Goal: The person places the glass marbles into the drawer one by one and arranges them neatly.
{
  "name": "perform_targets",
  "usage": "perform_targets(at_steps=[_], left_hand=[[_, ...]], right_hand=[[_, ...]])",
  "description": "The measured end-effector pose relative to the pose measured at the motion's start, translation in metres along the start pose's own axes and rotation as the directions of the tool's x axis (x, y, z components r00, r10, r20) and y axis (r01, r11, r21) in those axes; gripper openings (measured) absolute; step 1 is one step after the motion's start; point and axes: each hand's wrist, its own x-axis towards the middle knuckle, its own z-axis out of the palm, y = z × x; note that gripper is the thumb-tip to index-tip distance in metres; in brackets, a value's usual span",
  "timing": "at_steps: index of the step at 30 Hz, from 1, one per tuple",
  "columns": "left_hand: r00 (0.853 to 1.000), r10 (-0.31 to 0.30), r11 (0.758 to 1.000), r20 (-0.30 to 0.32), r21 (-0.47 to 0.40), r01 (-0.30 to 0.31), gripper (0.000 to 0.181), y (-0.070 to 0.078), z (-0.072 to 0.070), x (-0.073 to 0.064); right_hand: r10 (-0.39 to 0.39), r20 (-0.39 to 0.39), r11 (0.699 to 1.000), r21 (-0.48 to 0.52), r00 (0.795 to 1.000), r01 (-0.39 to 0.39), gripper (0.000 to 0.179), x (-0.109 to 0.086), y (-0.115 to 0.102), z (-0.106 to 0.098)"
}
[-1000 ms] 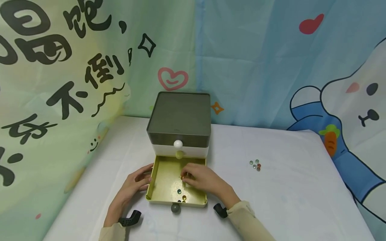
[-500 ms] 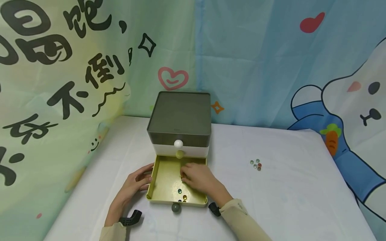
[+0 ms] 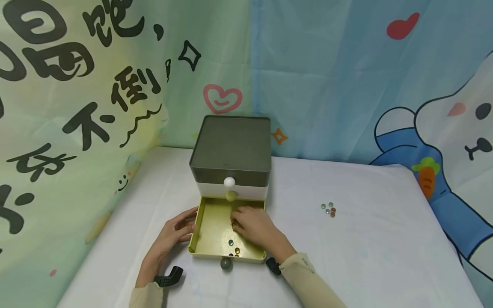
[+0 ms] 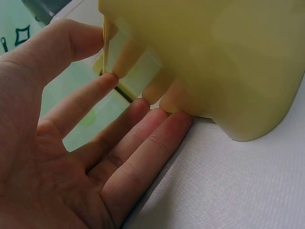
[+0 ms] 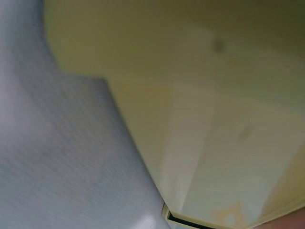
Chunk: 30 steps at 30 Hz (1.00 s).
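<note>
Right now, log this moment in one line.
left hand: touches side of drawer; right hand: over drawer, grip unclear; drawer: open; beads: in drawer, on cloth

You have two hands (image 3: 169,235), two sleeves (image 3: 310,278) and two wrist cameras (image 3: 168,276). Before you are one box (image 3: 231,143), one pulled-out drawer (image 3: 212,229) and three knobs (image 3: 229,182). You can count five beads (image 3: 331,204) on one cloth (image 3: 385,252) and four visible in the drawer, two of them partly hidden. Behind, you see two hearts (image 3: 403,26) and one carrot (image 3: 427,182).
</note>
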Motion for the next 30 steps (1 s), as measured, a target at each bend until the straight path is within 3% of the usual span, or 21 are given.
perform_targets(at_steps=[9,20,30], left_hand=[[1.0,0.001,1.0,0.003,0.014,-0.001,0.061,0.001,0.001,0.003],[1.0,0.0,1.0,0.003,0.014,-0.001,0.062,0.004,0.002,0.003],[1.0,0.001,1.0,0.006,-0.002,-0.001,0.062,0.003,0.001,0.0]], right_hand=[[0.026,0.048,0.995,0.091,0.999,-0.03,0.009,-0.003,0.001,-0.008],[0.044,0.055,0.96,0.275,0.998,-0.058,0.012,-0.015,0.0,-0.028],[0.09,0.032,0.894,0.437,0.995,-0.095,0.017,-0.036,0.004,-0.045]])
